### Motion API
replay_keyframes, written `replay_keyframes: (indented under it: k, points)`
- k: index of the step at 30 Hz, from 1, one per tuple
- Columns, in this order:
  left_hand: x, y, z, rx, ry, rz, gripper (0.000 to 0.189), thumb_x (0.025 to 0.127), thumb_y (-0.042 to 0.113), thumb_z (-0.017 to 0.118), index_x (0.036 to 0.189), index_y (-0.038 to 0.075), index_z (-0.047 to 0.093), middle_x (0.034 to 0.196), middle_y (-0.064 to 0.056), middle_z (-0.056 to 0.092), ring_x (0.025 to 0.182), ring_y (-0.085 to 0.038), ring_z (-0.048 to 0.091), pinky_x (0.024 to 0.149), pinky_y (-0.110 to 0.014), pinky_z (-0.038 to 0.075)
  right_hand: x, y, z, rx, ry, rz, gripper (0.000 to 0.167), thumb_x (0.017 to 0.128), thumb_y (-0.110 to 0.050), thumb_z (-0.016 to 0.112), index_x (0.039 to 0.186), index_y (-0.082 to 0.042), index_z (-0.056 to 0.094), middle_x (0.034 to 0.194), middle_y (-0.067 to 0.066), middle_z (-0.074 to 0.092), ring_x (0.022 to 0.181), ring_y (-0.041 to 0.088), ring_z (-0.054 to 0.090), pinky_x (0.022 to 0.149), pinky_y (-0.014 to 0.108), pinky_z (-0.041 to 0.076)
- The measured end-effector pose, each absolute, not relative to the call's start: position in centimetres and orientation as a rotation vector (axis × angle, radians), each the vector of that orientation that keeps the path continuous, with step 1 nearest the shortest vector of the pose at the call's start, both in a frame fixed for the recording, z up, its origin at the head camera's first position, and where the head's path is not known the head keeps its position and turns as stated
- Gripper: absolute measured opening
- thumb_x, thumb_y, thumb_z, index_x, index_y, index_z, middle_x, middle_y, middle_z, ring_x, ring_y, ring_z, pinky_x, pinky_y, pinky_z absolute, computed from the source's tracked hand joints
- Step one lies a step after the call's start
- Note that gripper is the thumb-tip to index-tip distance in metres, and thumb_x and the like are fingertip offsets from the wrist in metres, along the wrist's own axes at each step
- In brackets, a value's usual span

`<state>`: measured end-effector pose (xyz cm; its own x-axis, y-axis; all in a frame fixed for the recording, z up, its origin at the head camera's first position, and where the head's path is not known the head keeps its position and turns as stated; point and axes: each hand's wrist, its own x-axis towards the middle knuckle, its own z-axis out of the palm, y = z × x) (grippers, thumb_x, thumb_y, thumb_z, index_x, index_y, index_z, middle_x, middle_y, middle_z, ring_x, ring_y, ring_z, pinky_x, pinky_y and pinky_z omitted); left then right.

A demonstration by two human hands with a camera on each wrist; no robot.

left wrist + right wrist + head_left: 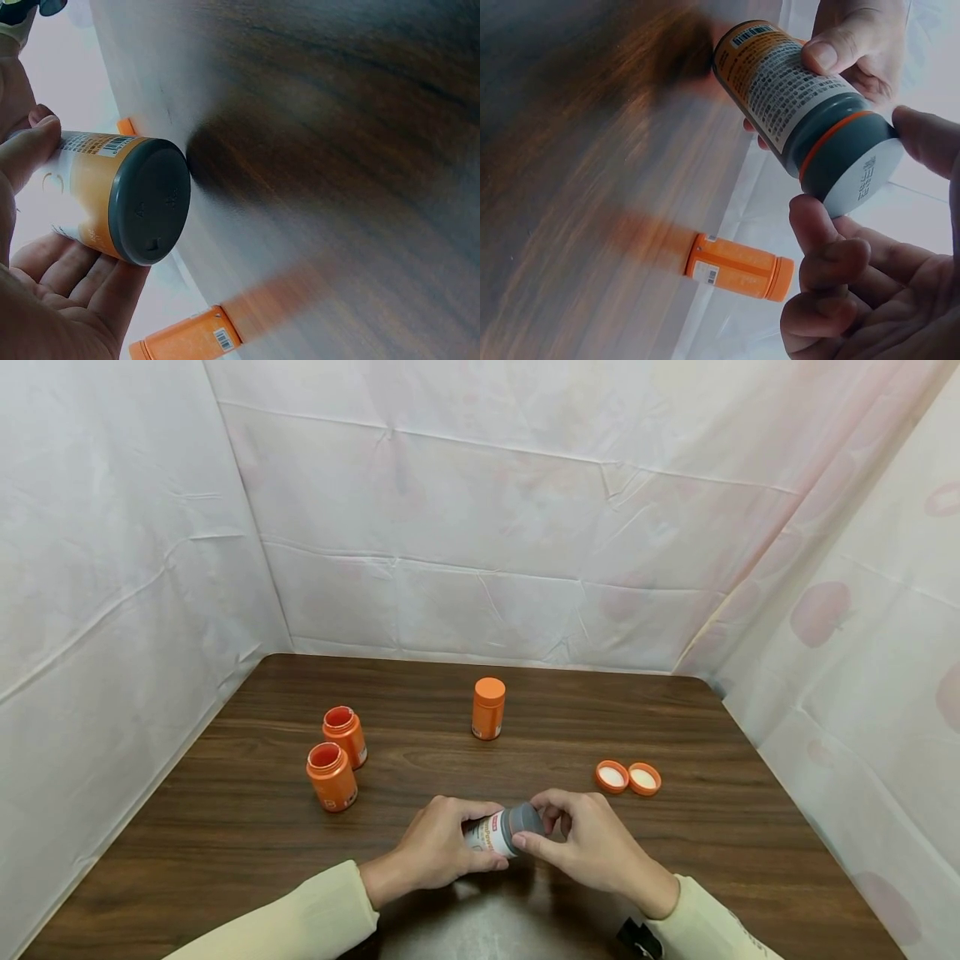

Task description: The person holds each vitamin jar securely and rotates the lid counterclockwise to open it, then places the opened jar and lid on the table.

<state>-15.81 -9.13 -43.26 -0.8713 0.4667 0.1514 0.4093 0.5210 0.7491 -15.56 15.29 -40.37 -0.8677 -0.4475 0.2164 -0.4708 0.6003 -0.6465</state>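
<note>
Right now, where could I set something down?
Bare table lies between the two open orange bottles and the capped orange bottle, between that and the orange lids, and right of the lids. It's crowded front-centre: left hand and right hand hold the grey-capped bottle.

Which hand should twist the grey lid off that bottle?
Probably the right hand: its thumb and a finger touch opposite sides of the grey lid. The left hand grips the bottle below the lid, so it seems better for steadying.
</note>
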Motion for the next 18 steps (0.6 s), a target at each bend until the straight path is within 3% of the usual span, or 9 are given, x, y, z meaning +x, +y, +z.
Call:
replay_keyframes:
  k: [3, 9, 18]
  points:
    - [-15.79, -9.14, -43.28, 0.781, 2.679, 1.294, 0.047, 0.074, 0.033, 0.094, 0.118, 0.032, 0.077, 0.095, 0.017, 0.071, 0.075, -0.001, 0.061, 0.065, -0.023, 0.05, -15.6, 15.37, -40.29, 0.827, -2.777, 1.125, 0.04, 0.085, -0.048, 0.082, 0.106, -0.016, 0.072, 0.079, -0.009, 0.065, 0.062, 0.012, 0.056, 0.054, 0.024, 0.046]
    - [-15.79, -9.14, -43.26, 0.788, 2.674, 1.299, 0.046, 0.074, 0.032, 0.094, 0.116, 0.032, 0.077, 0.094, 0.018, 0.071, 0.075, -0.002, 0.061, 0.066, -0.023, 0.05, -15.63, 15.52, -40.03, 0.903, -2.763, 1.102, 0.037, 0.081, -0.039, 0.088, 0.11, -0.025, 0.07, 0.085, -0.012, 0.066, 0.057, 0.004, 0.047, 0.049, 0.021, 0.039]
    - [-15.8, -9.17, -43.28, 0.787, 2.686, 1.282, 0.048, 0.073, 0.033, 0.094, 0.117, 0.031, 0.077, 0.096, 0.018, 0.071, 0.077, -0.001, 0.061, 0.068, -0.023, 0.049, -15.52, 15.55, -39.79, 0.982, -2.72, 1.074, 0.049, 0.075, -0.022, 0.093, 0.117, -0.024, 0.069, 0.094, -0.01, 0.062, 0.059, 0.005, 0.047, 0.051, 0.021, 0.041]
